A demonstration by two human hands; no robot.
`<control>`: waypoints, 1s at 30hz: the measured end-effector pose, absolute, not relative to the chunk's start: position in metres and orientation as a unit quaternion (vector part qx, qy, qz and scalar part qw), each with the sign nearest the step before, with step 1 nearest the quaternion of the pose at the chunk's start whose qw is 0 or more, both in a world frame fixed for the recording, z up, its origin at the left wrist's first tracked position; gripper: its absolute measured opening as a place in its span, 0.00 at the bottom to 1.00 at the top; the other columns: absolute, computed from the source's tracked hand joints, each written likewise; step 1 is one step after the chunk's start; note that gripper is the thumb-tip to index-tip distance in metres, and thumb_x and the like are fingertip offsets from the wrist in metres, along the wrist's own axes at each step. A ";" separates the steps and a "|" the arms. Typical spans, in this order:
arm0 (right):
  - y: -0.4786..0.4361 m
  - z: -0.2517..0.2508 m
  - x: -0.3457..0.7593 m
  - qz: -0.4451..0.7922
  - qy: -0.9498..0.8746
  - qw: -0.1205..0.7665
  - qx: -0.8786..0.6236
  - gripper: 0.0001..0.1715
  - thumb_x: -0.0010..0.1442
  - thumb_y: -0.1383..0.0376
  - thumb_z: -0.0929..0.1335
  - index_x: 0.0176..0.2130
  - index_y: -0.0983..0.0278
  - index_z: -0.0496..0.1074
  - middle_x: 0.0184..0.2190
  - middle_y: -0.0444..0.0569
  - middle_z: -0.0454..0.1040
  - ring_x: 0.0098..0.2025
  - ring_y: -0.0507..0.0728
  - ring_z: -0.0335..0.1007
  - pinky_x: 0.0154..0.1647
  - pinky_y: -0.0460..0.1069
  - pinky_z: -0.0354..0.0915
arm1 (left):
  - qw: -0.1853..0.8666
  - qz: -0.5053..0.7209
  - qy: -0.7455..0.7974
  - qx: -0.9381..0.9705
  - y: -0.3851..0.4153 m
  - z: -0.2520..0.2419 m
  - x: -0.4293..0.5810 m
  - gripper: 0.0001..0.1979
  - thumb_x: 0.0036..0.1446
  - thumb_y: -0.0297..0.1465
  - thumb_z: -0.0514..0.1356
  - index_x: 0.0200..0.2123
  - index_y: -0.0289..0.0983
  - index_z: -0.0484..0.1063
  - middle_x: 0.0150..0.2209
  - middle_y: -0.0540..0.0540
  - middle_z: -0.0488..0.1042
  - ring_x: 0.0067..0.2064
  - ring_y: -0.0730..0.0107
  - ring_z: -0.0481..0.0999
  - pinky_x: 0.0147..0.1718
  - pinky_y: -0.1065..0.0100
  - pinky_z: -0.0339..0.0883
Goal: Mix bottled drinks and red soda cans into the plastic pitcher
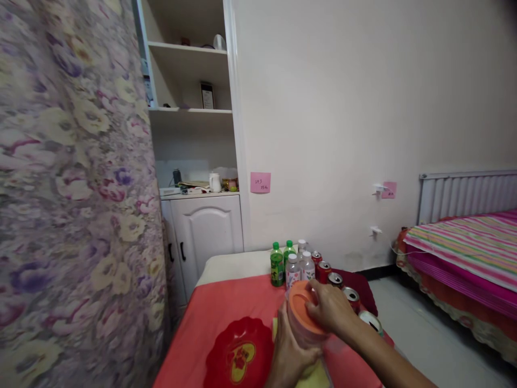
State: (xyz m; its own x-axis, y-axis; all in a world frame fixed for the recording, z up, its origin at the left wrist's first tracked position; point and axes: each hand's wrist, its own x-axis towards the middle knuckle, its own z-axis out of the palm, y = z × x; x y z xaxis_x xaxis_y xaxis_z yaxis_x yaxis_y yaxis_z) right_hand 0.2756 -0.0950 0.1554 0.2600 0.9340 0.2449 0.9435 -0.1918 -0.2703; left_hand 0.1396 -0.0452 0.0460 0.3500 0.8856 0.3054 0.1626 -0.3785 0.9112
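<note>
Container [310,340] cupped in left hand [289,347]; right hand [329,307], curled from above, pinching orange lid [298,309].

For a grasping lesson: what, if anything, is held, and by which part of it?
A container: the left grip holds its side. The right grip touches its orange lid; any pinch is unclear.
</note>
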 end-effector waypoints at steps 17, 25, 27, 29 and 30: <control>-0.106 0.160 0.279 0.022 -0.673 0.186 -0.716 0.21 0.60 0.67 0.66 0.53 0.65 0.69 0.51 0.57 0.81 0.52 0.64 0.78 0.47 0.52 0.66 | 0.405 0.424 0.378 0.716 -0.046 0.039 0.135 0.57 0.28 0.24 0.71 0.66 0.38 0.56 0.66 0.35 0.65 0.69 0.41 0.61 0.69 0.52 0.55; -0.100 0.160 0.274 -0.004 -0.695 0.177 -0.697 0.18 0.62 0.67 0.64 0.51 0.66 0.72 0.48 0.59 0.80 0.51 0.65 0.76 0.48 0.53 0.66 | 0.414 0.428 0.388 0.703 -0.044 0.038 0.132 0.60 0.28 0.23 0.71 0.68 0.40 0.54 0.68 0.36 0.64 0.70 0.42 0.60 0.70 0.53 0.54; -0.097 0.162 0.273 -0.021 -0.700 0.171 -0.693 0.16 0.62 0.65 0.65 0.49 0.66 0.72 0.51 0.63 0.76 0.51 0.67 0.75 0.47 0.55 0.66 | 0.412 0.434 0.376 0.708 -0.044 0.037 0.131 0.59 0.29 0.23 0.71 0.68 0.40 0.54 0.68 0.36 0.63 0.71 0.43 0.59 0.70 0.54 0.54; -0.092 0.164 0.273 -0.032 -0.709 0.167 -0.684 0.16 0.61 0.64 0.66 0.49 0.66 0.72 0.54 0.63 0.73 0.51 0.67 0.73 0.48 0.55 0.66 | 0.408 0.432 0.374 0.712 -0.043 0.037 0.131 0.59 0.30 0.24 0.71 0.68 0.39 0.53 0.69 0.35 0.62 0.71 0.44 0.59 0.70 0.56 0.55; -0.090 0.164 0.273 -0.035 -0.716 0.165 -0.678 0.16 0.61 0.64 0.67 0.49 0.65 0.72 0.54 0.61 0.72 0.52 0.65 0.72 0.49 0.54 0.66 | 0.406 0.430 0.378 0.713 -0.043 0.037 0.131 0.60 0.29 0.24 0.71 0.69 0.38 0.52 0.69 0.35 0.62 0.71 0.44 0.59 0.69 0.56 0.55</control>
